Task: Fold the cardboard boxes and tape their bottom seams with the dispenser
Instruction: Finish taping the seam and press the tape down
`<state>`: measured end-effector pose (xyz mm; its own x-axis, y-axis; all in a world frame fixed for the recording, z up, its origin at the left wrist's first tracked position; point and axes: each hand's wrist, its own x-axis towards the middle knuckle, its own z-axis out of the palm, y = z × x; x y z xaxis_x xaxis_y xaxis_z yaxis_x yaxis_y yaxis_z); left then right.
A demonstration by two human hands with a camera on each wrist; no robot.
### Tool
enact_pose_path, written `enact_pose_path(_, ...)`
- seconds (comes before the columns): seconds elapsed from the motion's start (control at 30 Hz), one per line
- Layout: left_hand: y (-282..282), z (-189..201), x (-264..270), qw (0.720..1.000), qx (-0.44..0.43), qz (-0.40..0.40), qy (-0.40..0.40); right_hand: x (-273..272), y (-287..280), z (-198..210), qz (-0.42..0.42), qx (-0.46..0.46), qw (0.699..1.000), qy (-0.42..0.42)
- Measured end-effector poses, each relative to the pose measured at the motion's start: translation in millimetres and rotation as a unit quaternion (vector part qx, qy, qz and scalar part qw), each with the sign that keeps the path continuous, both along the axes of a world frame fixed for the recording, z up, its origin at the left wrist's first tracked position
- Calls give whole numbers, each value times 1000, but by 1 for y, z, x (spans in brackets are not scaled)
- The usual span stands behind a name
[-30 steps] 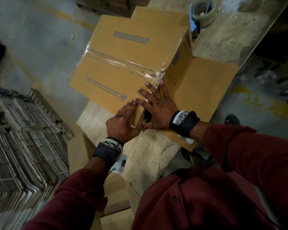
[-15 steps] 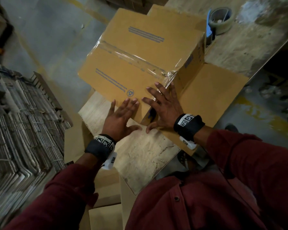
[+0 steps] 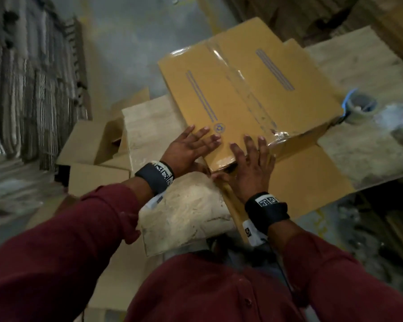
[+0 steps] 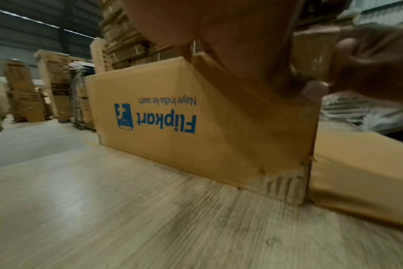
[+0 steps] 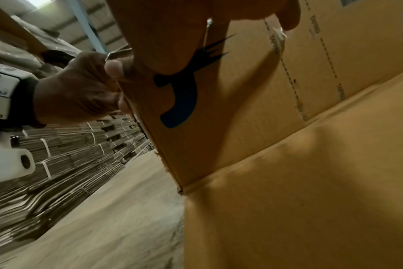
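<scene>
The box hides part of the dispenser; both palms are hidden against the box; in the left wrist view the left hand is cut off at the top edge, floor stacks blurred

You see a matt tan corrugated cardboard box sealed with glossy clear plastic tape, sitting on a worn, rough pale wooden surface.

The box sits on the table in the middle of the frame. The tape dispenser lies right of it. Flat cardboard stacks fill the upper left.
</scene>
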<state>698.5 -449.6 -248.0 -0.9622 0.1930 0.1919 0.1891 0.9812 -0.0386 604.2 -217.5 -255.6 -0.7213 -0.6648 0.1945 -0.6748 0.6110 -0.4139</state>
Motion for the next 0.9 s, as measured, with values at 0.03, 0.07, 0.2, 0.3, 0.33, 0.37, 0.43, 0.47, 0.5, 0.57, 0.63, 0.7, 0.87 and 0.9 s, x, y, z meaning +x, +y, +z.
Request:
enact_pose_path(0.03, 1, -2, 1, 1000, -9, 1, 14, 1, 0, -1, 1, -4, 1000, 15)
enact_pose_path(0.07, 1, -4, 1, 1000, -14, 6, 24, 0, 1, -4, 7, -7, 999, 34)
enact_pose_path(0.2, 1, -4, 0, 999, 8, 7, 36, -7, 6, -11, 23, 26, 997, 74)
enact_pose_path(0.3, -2, -6, 0, 999, 38, 1, 10, -9, 8, -11, 38, 54, 996, 66)
enact_pose_path(0.33, -1, -7, 0, 999, 48, 2, 7, -9, 8, -10, 37, 48, 996, 61)
enact_pose_path(0.37, 0, -8, -1, 998, 58, 4, 9, -9, 7, -10, 33, 39, 997, 61)
enact_pose_path(0.43, 2, -9, -2, 998, 60, 6, 17, -9, 7, -11, 24, 23, 997, 76)
enact_pose_path(0.47, 1, -9, -2, 998, 54, 5, 16, -9, 7, -11, 20, 18, 996, 83)
enact_pose_path(0.5, 0, -10, -2, 999, 49, 4, 15, -9, 7, -11, 18, 15, 996, 86)
enact_pose_path(0.57, -2, -10, -1, 999, 47, 1, 17, -9, 7, -10, 22, 4, 996, 85)
enact_pose_path(0.63, -3, -10, -1, 999, 44, -2, 21, -9, 7, -9, 29, -10, 996, 78)
enact_pose_path(0.7, -3, -9, -1, 999, 49, -5, 19, -9, 8, -7, 36, -13, 997, 74)
enact_pose_path(0.87, 2, -8, -1, 996, 86, 0, 14, -11, 16, -6, 55, 48, 994, 80)
enact_pose_path(0.9, 4, -8, -1, 995, 96, 2, 17, -10, 15, -5, 49, 50, 994, 80)
